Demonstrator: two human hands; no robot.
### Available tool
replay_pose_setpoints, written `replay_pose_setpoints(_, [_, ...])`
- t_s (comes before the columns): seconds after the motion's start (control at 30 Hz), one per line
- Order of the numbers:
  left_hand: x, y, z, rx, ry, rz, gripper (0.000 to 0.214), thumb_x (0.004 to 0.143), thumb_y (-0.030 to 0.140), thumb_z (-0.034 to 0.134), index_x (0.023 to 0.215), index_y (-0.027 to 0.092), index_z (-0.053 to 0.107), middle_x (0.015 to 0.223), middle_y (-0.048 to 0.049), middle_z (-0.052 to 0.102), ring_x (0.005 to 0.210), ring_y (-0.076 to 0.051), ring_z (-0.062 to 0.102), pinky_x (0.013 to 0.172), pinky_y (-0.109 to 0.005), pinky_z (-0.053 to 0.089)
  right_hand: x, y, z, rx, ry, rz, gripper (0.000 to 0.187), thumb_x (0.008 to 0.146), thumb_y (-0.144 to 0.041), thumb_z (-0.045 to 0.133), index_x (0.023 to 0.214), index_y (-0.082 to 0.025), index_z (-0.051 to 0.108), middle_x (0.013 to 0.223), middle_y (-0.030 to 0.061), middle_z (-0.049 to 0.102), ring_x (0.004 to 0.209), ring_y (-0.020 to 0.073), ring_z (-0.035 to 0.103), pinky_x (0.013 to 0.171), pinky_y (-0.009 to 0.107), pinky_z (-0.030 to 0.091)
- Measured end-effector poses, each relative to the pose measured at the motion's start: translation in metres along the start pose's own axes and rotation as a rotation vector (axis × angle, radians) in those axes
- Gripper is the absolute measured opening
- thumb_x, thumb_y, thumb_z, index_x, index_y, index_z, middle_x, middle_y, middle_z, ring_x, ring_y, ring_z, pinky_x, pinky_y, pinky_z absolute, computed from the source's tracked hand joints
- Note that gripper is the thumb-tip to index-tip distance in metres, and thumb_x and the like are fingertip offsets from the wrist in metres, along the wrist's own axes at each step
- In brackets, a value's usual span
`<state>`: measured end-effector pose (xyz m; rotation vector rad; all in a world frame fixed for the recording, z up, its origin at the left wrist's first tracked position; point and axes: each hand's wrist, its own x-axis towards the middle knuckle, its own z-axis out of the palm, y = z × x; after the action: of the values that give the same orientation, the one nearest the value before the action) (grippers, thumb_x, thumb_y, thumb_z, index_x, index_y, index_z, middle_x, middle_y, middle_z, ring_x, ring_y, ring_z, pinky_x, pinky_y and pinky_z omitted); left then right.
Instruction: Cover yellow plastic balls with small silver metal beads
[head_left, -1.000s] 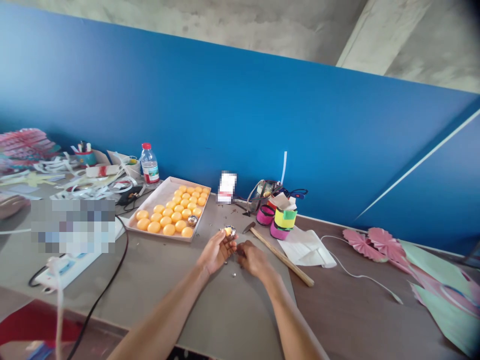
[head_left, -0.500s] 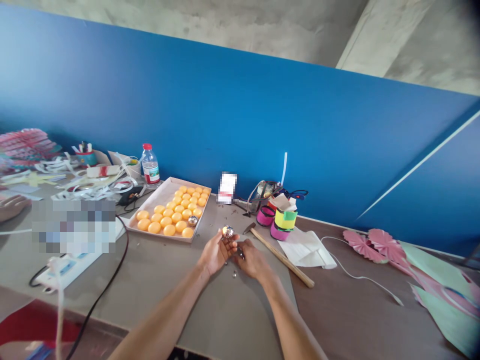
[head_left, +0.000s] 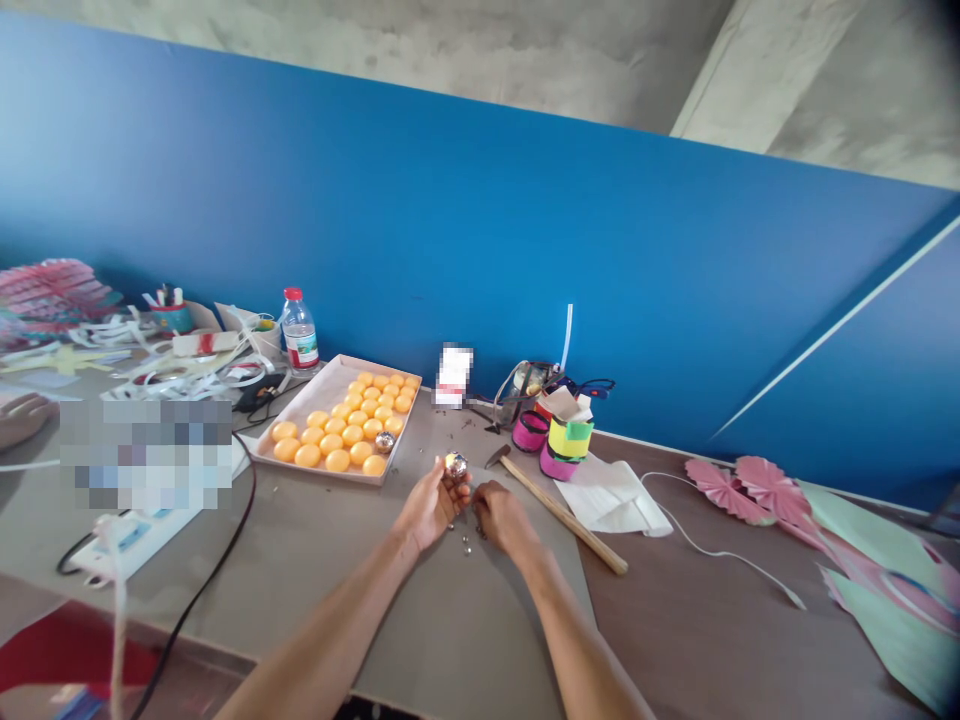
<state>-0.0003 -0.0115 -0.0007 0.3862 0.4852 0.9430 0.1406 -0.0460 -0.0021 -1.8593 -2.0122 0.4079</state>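
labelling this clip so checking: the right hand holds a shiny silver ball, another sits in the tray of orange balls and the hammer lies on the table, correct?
Wrong hand: the head view shows the left hand holding the shiny silver ball, not the right hand. Another silver ball sits in the tray of orange balls, and the hammer lies on the table.

A blue partition (head_left: 450, 230) stands on the far side and crosses the whole scene from left to right. Above its top edge there is rough grey concrete (head_left: 525, 45); I cannot tell if this is wall or ceiling. At the far right, a paler beam (head_left: 772, 70) goes slantwise. A thin white strip (head_left: 832, 333) also slants on the partition's right part. The near table has a grey surface (head_left: 480, 630) and, to the right, a brown one (head_left: 712, 620). The light is soft, and the partition's left end looks paler.
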Motion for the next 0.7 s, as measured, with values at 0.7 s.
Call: replay_pose_setpoints(0.7, [-0.0046,0.0004,0.0006,0.109,-0.08,0.076,0.031,0.072,0.022,0.068,0.1,0.017,0.056,0.082,-0.0031,0.064,0.064,-0.012,0.061,0.061,-0.023,0.049,0.0081,0.0052,-0.0035,1.009,0.322,0.114,0.023,0.068,-0.03,0.058,0.087,-0.019,0.063,0.079,0.0017,0.063,0.069,0.0146,0.054,0.067,0.027,0.042])
